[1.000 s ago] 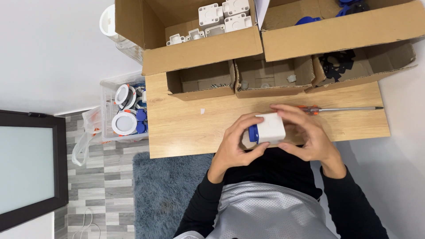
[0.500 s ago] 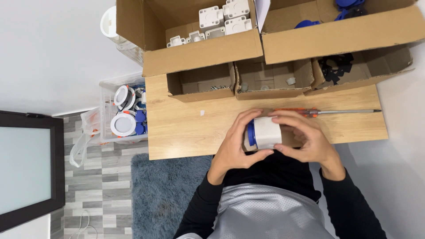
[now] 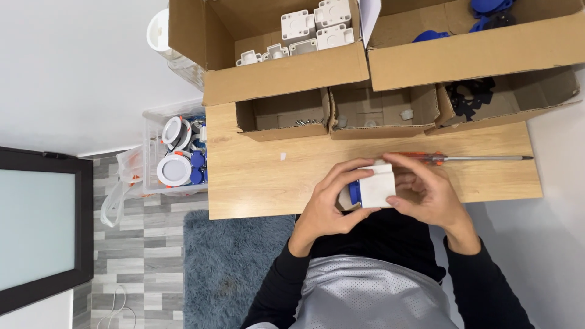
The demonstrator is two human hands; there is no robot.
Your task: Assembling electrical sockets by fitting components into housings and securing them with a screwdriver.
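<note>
The left hand [image 3: 329, 204] and the right hand [image 3: 426, 192] both wrap their fingers tight around a small white box with a blue part [image 3: 373, 187] and hold it just above the near edge of the wooden counter [image 3: 256, 183]. A screwdriver with an orange handle [image 3: 469, 158] lies on the counter just past the right hand. Open cardboard boxes [image 3: 280, 76] with white and blue parts sit along the far side.

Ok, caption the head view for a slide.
Both hands, left and right, hold a white box over a wooden table.
</note>
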